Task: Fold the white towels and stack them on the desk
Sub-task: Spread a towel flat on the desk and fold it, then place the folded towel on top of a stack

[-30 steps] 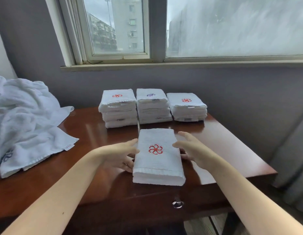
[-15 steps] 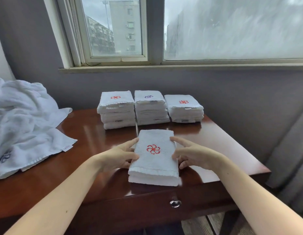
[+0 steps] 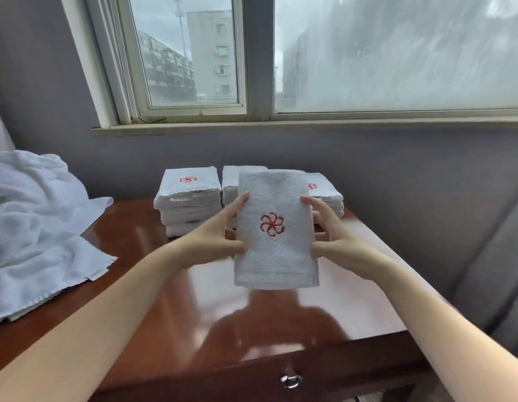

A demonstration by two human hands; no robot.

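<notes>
three towel stacks [image 3: 191,198] (one folded towel [image 3: 276,227])

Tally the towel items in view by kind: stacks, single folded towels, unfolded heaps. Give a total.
Towel stacks: 3 (left stack, middle stack, right stack)
Single folded towel, gripped by left hand and right hand: 1
Loose heap of unfolded towels: 1
Total: 5

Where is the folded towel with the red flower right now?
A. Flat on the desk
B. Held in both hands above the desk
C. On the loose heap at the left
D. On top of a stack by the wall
B: the left hand and right hand grip the folded towel by its side edges, clear of the desk.
</notes>
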